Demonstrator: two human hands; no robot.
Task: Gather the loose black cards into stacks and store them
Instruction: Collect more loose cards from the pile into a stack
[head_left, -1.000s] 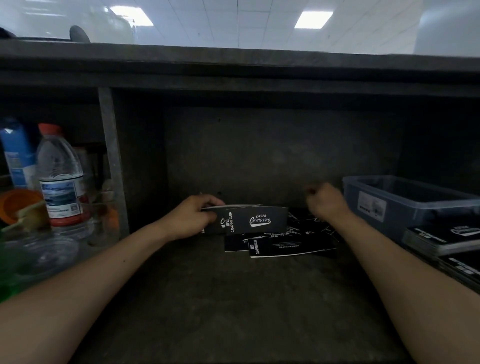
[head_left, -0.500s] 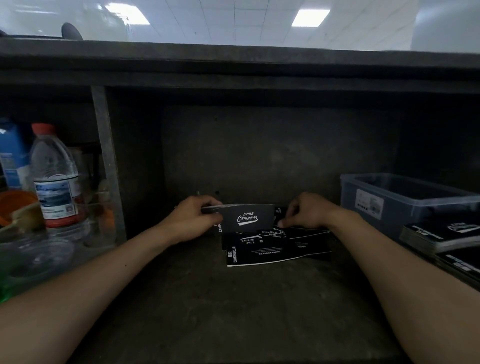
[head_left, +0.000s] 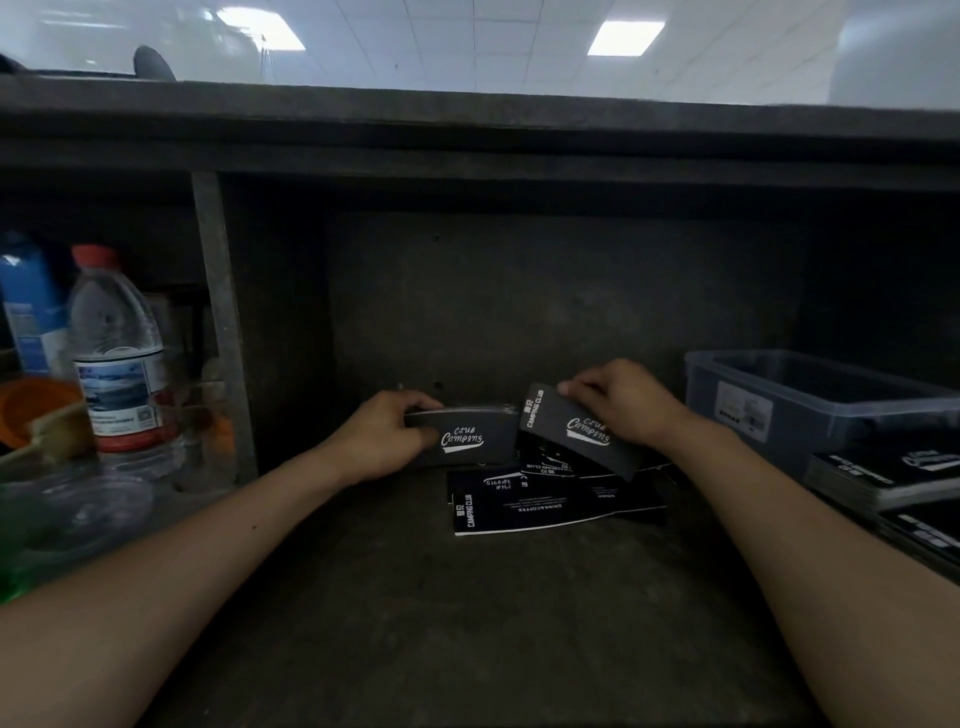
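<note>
Head view: A person reaches both bare arms into a dark shelf bay (head_left: 415, 623), sorting black "Camping Club" cards.
Left hand (head_left: 384, 441): Fingers and thumb are curled round a gathered stack (head_left: 467, 439), held on edge just above the shelf floor with its logo facing the camera.
Right hand (head_left: 623, 405): It pinches a single card (head_left: 576, 431) by its upper edge, tilted and lifted off the pile. The card's left end sits just beside the stack; whether the two touch cannot be told.
Loose cards (head_left: 530, 506): Several lie flat and overlapping on the shelf floor, below and between the hands, some with their print upside down.
Storage: A clear bin (head_left: 810, 395) stands at the right, with finished stacks (head_left: 883, 478) lying near its front. What the bin holds cannot be seen.
Alongside: A red-capped water bottle (head_left: 117, 353) stands in the bay to the left, past a divider.
Step in hand: Gathering, by the look of it, with one card about to join the stack.
Next move: It likely calls for levelling the tilted card, laying it square against the stack's face, and easing the left thumb just enough to admit it without letting the stack fan out.
Progress: Judged partway, with loose cards left to collect.
</note>
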